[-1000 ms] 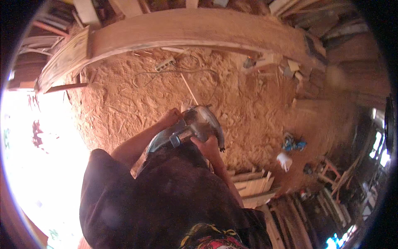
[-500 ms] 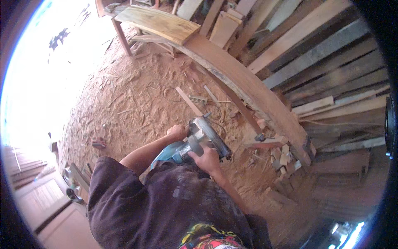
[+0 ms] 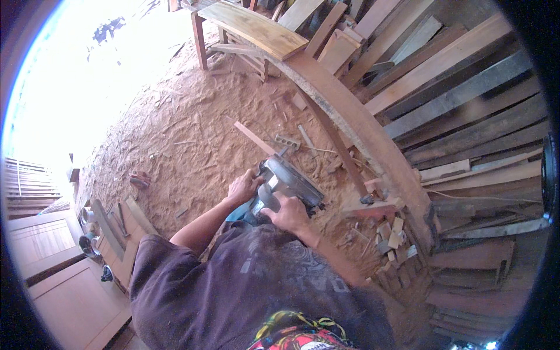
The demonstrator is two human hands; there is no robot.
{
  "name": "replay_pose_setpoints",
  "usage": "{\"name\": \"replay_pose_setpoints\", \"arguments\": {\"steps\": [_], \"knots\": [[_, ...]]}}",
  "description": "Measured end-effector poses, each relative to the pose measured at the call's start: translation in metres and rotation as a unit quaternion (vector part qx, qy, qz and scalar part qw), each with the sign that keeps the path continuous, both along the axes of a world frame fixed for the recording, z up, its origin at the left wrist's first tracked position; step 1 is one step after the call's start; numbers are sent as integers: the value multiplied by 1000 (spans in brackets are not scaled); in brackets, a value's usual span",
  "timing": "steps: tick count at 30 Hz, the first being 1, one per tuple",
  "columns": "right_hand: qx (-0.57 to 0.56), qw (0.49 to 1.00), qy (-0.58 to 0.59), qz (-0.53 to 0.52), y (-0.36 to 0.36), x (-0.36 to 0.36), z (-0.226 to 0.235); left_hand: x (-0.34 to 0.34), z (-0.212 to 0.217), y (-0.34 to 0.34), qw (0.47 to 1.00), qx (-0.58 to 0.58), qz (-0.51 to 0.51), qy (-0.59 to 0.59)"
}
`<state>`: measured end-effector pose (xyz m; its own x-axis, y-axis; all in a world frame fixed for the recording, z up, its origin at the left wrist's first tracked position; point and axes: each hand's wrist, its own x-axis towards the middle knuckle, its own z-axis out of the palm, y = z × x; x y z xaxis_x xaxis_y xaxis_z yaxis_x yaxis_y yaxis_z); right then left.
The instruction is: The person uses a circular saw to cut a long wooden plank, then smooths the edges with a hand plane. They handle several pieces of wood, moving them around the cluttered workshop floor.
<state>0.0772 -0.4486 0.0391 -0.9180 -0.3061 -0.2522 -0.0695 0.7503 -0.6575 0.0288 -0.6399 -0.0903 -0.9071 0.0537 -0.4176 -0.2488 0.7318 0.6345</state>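
My right hand (image 3: 287,213) is closed round the dark handle of a circular saw (image 3: 291,178) with a grey metal guard and a light blue body. On the saw's left side, my left hand (image 3: 245,185) grips its front part with bent fingers. A narrow reddish wood strip (image 3: 255,137) reaches out from the saw's front end, pointing up and to the left. Most of the saw's blue body lies hidden behind my hands and shirt. Whether the blade turns, I cannot tell.
A long workbench (image 3: 356,125) curves along the right, with a pale plank (image 3: 254,28) on its far end. Many boards (image 3: 461,64) lean beyond it. Sawdust covers the ground; a power strip (image 3: 287,142) and offcuts (image 3: 391,239) lie there. Panelled doors (image 3: 76,297) stand lower left.
The view has shifted, so the bench sits further right. The saw and its wood strip have swung slightly left. Both hands keep their hold on the saw.
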Motion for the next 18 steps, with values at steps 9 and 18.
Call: {"name": "replay_pose_setpoints", "arguments": {"steps": [9, 18], "knots": [[14, 998, 23, 54, -33, -43, 9, -28, -81, -31, 893, 321, 313, -31], [53, 946, 21, 320, -96, -102, 45, -67, -111, -101, 479, 727, 467, -154]]}}
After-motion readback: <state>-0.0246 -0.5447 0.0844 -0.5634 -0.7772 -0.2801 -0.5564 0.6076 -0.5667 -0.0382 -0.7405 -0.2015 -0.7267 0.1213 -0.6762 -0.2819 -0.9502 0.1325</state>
